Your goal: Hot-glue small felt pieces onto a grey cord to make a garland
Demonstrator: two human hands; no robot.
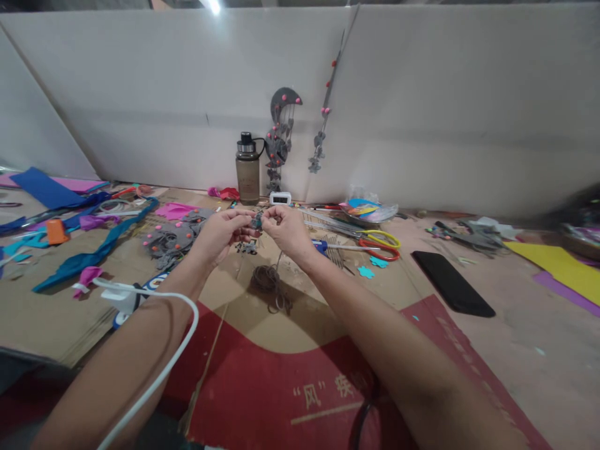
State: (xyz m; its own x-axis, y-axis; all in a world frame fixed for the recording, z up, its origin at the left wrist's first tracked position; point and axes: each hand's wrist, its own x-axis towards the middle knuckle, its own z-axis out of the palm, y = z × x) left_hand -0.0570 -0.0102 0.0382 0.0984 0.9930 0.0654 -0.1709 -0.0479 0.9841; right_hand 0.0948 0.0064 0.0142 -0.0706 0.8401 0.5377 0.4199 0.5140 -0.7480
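Note:
My left hand (pixel 224 235) and my right hand (pixel 287 232) meet above the cardboard, fingertips close together. Pinched between them is a small dark grey piece (pixel 257 220) with a hint of teal; its exact shape is too small to tell. Under the right hand lies a loose bundle of brown-grey cord (pixel 266 279), with a strand rising from it towards that hand. Small grey cut-outs (pixel 247 247) rest just below the fingers. A pile of grey felt pieces with pink and orange dots (pixel 174 239) sits beside the left hand.
Scissors with red and yellow handles (pixel 380 242), a blue glue gun (pixel 320 246) and teal flower cut-outs (pixel 366 272) lie right of my hands. Farther right is a black phone (pixel 452 283). A bottle (pixel 247 169) stands behind. A white cable (pixel 187 306) crosses my left forearm.

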